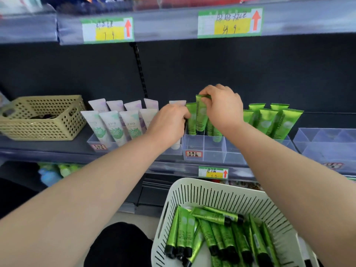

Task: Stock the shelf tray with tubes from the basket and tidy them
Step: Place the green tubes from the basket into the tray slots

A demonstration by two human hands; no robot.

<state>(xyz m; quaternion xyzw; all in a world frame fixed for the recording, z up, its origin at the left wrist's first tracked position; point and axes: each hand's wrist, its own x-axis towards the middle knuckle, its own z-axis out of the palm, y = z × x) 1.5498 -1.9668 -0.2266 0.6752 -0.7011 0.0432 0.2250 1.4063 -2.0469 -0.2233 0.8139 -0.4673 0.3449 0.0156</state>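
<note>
Nearest, the white basket [192, 191] holds a loose pile of green tubes [212, 234]. Beyond it, at the clear shelf tray [204, 149], the right hand [221, 106] pinches the crimped top of an upright green tube [200, 116], while the left hand [169, 120] rests curled against the neighbouring tubes, its grip impossible to tell.

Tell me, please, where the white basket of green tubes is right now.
The white basket sits at the lower right of the head view, below the shelf's clear tray, under the right forearm.
</note>
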